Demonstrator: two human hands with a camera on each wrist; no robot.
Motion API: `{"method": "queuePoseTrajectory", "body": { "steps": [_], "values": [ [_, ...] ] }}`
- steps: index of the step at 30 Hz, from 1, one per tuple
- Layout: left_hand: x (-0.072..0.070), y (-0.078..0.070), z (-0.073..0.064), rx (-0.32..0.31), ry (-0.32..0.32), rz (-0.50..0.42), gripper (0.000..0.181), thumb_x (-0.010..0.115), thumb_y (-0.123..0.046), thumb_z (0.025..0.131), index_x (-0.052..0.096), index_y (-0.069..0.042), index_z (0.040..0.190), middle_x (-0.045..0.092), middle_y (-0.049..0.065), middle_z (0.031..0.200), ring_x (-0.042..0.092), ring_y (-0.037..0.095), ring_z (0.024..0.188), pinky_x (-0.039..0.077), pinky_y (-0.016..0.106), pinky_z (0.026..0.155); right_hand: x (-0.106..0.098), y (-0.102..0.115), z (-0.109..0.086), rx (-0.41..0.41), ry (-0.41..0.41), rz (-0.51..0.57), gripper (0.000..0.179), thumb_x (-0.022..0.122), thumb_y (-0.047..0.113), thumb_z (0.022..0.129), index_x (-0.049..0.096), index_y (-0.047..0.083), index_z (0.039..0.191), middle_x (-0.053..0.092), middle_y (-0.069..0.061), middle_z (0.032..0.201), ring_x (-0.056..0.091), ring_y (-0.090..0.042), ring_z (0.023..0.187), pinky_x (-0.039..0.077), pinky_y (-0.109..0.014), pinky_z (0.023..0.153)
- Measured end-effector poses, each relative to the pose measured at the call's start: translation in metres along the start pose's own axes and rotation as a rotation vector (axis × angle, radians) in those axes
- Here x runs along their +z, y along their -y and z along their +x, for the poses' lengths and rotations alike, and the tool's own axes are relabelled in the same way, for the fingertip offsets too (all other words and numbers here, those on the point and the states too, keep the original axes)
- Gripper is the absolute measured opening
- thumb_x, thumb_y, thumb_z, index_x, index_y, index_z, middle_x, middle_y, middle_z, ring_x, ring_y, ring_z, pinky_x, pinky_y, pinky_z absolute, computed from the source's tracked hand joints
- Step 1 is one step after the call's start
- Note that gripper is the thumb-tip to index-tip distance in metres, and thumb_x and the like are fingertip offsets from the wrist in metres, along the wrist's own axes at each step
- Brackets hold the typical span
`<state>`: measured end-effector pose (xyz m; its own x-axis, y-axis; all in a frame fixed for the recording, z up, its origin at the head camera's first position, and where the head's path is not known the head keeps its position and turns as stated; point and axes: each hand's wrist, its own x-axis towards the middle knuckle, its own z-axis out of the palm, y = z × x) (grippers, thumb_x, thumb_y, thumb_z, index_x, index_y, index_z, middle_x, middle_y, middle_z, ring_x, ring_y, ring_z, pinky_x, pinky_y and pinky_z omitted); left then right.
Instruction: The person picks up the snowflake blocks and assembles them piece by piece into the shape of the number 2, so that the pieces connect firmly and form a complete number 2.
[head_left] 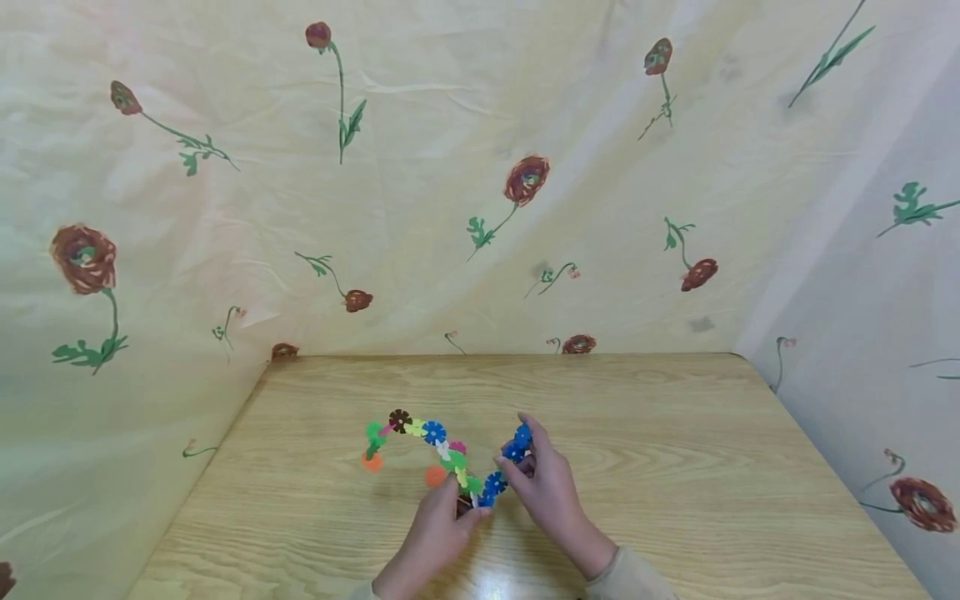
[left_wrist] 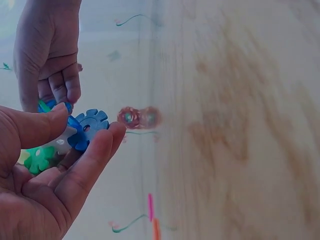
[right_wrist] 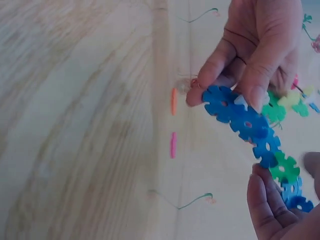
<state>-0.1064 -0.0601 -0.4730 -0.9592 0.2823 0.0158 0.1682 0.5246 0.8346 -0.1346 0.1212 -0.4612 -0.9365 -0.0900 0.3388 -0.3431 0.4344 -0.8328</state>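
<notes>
A chain of slotted plastic snowflake discs (head_left: 432,432) runs between my hands, in blue, green, yellow, white, brown and other colours. My left hand (head_left: 438,527) pinches it between thumb and fingers, close to where white meets blue. In the left wrist view a blue disc (left_wrist: 92,125) shows at those fingertips. My right hand (head_left: 553,492) grips the blue end of the chain, with a blue disc (head_left: 522,435) between its thumb and forefinger. From the left hand, the other part of the chain arcs away to the left and ends in an orange disc (head_left: 371,461).
A loose orange disc (head_left: 435,476) and a pink disc (head_left: 456,448) are on the wooden table (head_left: 675,433), just beyond the left hand. A flower-printed cloth (head_left: 420,217) hangs behind the table and along both sides.
</notes>
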Motion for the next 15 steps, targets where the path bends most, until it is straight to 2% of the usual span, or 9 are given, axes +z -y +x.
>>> {"method": "queuePoseTrajectory", "body": {
  "steps": [4, 6, 9, 12, 15],
  "values": [
    [0.000, 0.002, 0.000, 0.012, -0.011, -0.041, 0.040, 0.070, -0.020, 0.091, 0.052, -0.003, 0.122, 0.058, -0.001, 0.098, 0.051, 0.010, 0.080, 0.046, 0.024, 0.066, -0.005, 0.000, 0.000, 0.011, 0.023, 0.104, 0.043, 0.047, 0.019, 0.105, 0.040, 0.007, 0.146, 0.062, -0.003, 0.074, 0.063, -0.018, 0.061, 0.055, -0.030, 0.059],
    [-0.001, 0.003, 0.000, 0.010, -0.013, -0.046, 0.040, 0.070, -0.019, 0.091, 0.052, -0.003, 0.122, 0.058, -0.001, 0.098, 0.051, 0.010, 0.080, 0.046, 0.024, 0.066, -0.008, 0.000, 0.001, 0.042, 0.029, 0.188, 0.040, 0.040, 0.020, 0.107, 0.045, 0.007, 0.144, 0.062, -0.007, 0.069, 0.065, -0.024, 0.063, 0.056, -0.034, 0.062],
    [-0.001, 0.004, 0.000, 0.013, -0.016, -0.042, 0.037, 0.071, -0.018, 0.091, 0.053, -0.003, 0.119, 0.057, -0.001, 0.096, 0.050, 0.010, 0.078, 0.045, 0.024, 0.065, -0.012, 0.002, 0.003, 0.128, 0.047, 0.330, 0.039, 0.040, 0.024, 0.107, 0.050, 0.009, 0.141, 0.063, -0.015, 0.068, 0.064, -0.028, 0.061, 0.056, -0.036, 0.062],
    [-0.001, 0.004, 0.000, 0.017, -0.016, -0.039, 0.035, 0.071, -0.018, 0.091, 0.053, -0.003, 0.117, 0.057, -0.001, 0.094, 0.050, 0.010, 0.078, 0.045, 0.024, 0.064, -0.014, 0.003, 0.005, 0.238, 0.078, 0.475, 0.039, 0.044, 0.028, 0.106, 0.052, 0.013, 0.141, 0.063, -0.021, 0.080, 0.065, -0.027, 0.065, 0.057, -0.036, 0.065],
    [-0.001, 0.003, 0.000, 0.012, -0.012, -0.042, 0.036, 0.071, -0.018, 0.091, 0.053, -0.003, 0.118, 0.056, -0.001, 0.094, 0.050, 0.011, 0.079, 0.045, 0.024, 0.065, -0.016, 0.003, 0.006, 0.314, 0.104, 0.574, 0.042, 0.047, 0.030, 0.104, 0.050, 0.012, 0.142, 0.060, -0.021, 0.091, 0.066, -0.023, 0.070, 0.057, -0.035, 0.070]
  ]
}}
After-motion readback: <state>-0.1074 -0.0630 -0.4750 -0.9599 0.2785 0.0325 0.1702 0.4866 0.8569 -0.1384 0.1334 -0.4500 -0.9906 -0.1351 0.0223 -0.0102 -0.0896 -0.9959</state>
